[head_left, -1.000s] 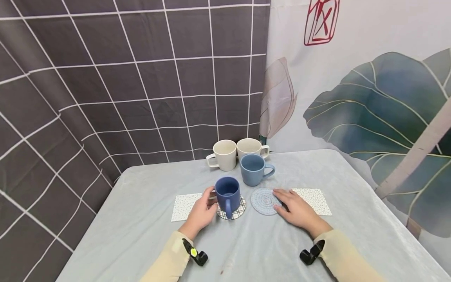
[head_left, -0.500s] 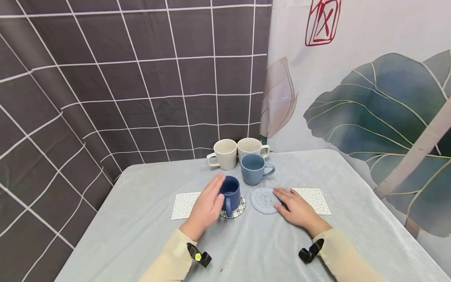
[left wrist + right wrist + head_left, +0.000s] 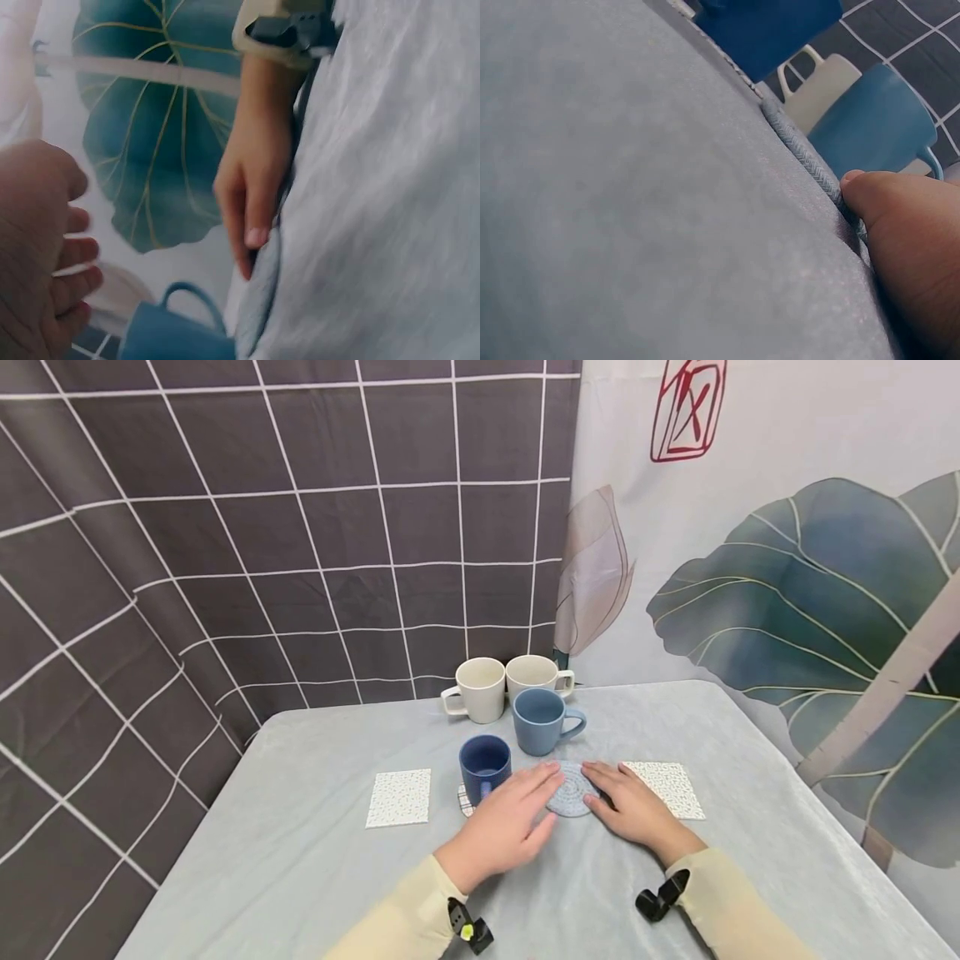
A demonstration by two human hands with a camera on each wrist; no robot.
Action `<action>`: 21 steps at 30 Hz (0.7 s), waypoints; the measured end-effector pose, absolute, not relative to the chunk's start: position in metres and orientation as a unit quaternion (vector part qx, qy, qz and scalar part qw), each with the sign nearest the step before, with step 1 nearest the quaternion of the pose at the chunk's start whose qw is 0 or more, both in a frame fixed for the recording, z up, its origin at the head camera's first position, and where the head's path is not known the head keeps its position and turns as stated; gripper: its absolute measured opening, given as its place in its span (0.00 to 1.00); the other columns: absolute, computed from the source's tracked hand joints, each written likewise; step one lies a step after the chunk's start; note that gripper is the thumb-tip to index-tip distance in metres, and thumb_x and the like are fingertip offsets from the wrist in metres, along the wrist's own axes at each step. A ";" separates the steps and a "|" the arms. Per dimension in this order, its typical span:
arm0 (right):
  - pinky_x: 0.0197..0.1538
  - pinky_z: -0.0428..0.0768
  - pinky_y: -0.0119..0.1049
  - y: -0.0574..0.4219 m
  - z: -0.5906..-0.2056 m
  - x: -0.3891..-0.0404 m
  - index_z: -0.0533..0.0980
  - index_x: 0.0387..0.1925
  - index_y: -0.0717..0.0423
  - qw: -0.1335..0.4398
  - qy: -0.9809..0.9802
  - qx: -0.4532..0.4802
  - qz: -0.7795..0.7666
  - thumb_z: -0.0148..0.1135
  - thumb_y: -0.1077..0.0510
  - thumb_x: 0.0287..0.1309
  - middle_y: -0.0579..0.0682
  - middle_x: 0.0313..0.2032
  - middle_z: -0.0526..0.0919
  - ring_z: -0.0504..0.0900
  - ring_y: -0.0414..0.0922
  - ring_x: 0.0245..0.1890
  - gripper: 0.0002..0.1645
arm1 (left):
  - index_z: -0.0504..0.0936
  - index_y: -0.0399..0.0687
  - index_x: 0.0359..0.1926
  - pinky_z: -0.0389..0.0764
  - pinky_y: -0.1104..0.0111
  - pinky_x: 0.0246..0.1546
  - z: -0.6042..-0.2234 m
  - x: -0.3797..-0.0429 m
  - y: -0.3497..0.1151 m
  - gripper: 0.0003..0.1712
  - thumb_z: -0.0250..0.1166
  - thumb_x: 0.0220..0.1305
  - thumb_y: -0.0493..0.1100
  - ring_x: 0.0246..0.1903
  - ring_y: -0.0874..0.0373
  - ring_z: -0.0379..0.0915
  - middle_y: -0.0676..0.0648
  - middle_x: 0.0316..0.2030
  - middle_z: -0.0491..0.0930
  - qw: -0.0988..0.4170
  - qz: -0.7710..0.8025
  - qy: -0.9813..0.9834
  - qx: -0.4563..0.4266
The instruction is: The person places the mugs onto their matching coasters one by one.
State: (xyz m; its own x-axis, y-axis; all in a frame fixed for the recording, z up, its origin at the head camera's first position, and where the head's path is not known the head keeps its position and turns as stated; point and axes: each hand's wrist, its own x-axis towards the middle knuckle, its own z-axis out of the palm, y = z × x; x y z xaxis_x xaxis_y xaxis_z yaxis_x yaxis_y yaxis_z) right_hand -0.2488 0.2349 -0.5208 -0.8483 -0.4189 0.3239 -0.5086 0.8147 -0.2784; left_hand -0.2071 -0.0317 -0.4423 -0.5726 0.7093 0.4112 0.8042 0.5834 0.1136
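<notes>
In the head view my left hand (image 3: 498, 822) reaches across in front of the dark blue mug (image 3: 482, 760), its fingers extended over the left part of a round, pale blue woven coaster (image 3: 572, 795). Nothing is in its grasp; the left wrist view shows the fingers loosely spread. My right hand (image 3: 633, 806) lies low at the coaster's right side with relaxed fingers on its edge. In the right wrist view the thumb (image 3: 900, 206) is right at the coaster's braided rim. The dark blue mug stands on a plaid round coaster (image 3: 466, 802), largely hidden by my left hand.
Behind the woven coaster stands a light blue mug (image 3: 537, 722). Two cream mugs, one on the left (image 3: 480, 691) and one on the right (image 3: 531, 672), stand at the table's back edge. Square speckled coasters lie at left (image 3: 399, 798) and right (image 3: 667, 787) on the grey cloth (image 3: 300, 860).
My left hand has left the dark blue mug's left side and swung right, past its front, to the woven coaster. My right hand and the mugs have stayed put.
</notes>
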 end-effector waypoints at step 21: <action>0.69 0.63 0.64 0.234 -0.522 -0.248 0.74 0.64 0.66 0.141 -0.942 0.248 0.180 0.63 0.53 0.66 0.60 0.63 0.78 0.74 0.60 0.65 0.30 | 0.73 0.49 0.71 0.68 0.62 0.68 -0.484 -0.214 -0.011 0.31 0.51 0.76 0.59 0.69 0.55 0.66 0.49 0.70 0.71 0.042 -0.038 -0.902 -0.428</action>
State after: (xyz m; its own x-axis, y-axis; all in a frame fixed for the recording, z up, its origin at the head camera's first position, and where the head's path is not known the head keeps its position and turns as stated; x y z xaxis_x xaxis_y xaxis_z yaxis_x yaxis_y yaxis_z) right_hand -0.2481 0.2335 -0.5220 -0.8376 -0.4160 0.3541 -0.5172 0.8125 -0.2688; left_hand -0.2136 -0.0108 -0.4840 -0.6295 0.7694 0.1084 0.7758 0.6301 0.0329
